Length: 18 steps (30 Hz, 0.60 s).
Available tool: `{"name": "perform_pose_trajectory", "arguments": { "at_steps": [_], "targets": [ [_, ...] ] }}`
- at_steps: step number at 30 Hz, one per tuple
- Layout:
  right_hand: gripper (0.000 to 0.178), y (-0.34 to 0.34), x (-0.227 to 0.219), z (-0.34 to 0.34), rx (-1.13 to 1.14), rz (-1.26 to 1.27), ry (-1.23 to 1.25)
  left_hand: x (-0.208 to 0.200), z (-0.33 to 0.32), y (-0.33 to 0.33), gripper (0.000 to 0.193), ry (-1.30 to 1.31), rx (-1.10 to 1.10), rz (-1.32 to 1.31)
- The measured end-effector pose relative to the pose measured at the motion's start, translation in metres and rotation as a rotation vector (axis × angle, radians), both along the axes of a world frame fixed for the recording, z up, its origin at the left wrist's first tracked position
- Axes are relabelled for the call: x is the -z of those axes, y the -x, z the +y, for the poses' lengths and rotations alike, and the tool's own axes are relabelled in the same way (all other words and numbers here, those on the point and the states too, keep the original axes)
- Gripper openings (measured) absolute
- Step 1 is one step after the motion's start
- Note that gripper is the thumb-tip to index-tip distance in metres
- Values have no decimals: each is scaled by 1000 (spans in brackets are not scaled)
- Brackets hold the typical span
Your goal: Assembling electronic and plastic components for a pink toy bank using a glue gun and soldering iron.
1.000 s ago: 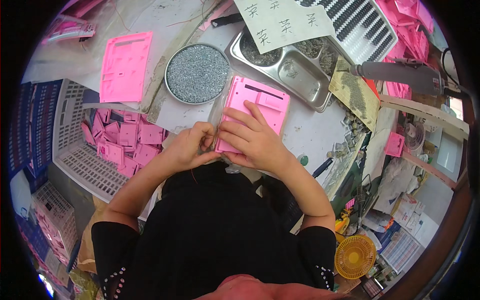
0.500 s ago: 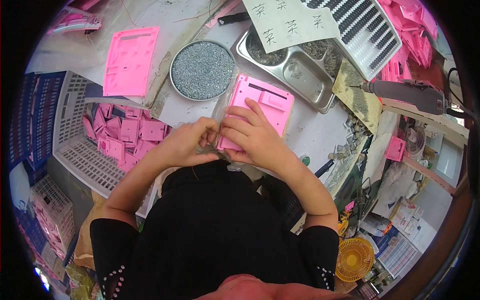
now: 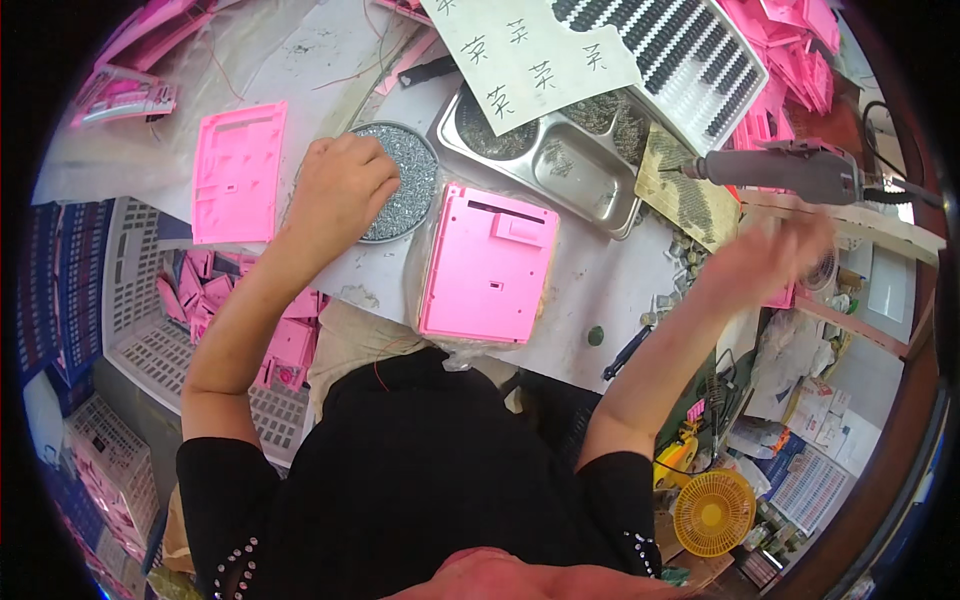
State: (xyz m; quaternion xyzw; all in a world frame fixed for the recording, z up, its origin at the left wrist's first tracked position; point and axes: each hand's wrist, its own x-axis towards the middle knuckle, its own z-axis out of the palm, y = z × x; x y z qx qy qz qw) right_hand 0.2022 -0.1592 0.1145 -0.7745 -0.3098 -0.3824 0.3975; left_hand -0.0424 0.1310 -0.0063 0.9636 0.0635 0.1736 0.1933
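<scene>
My left hand (image 3: 345, 188) is at the left side of a round tin (image 3: 436, 172) full of small silvery metal pieces (image 3: 408, 190). Its fingers are bent and drawn together over the tin, with the fingertips hidden, so what they hold, if anything, does not show. To the right of the tin, a pink plastic housing panel (image 3: 478, 290) lies on a stack in clear wrap, untouched by either hand. My right hand (image 3: 778, 255) is smeared by motion at the right, just below a grey electric screwdriver (image 3: 780, 176). Whether it touches the screwdriver I cannot tell.
Another pink panel (image 3: 238, 175) lies at the left. Behind the stack stands a steel compartment tray (image 3: 612, 222) of small parts, partly under a paper sheet (image 3: 535, 60). A white rack (image 3: 735, 110) with black pieces is farther right. A crate (image 3: 150, 330) of pink parts stands lower left.
Both hands have left the pink panel. My left hand has moved up and left to the tin, and my right hand has swung right toward the screwdriver. The view has shifted slightly.
</scene>
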Motion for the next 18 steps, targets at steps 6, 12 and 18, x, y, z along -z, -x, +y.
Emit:
{"name": "perform_pose_trajectory", "arguments": {
  "at_steps": [6,12,18],
  "targets": [
    [50,-22,-13,27,-753,769,-59,4,3,-19,9,-18,27,-22],
    [36,17,5,37,-1004,953,-290,8,10,-18,12,-105,34,-49],
    [47,59,16,19,-478,716,-261,5,13,-16,15,-37,-7,-29]
  ]
}}
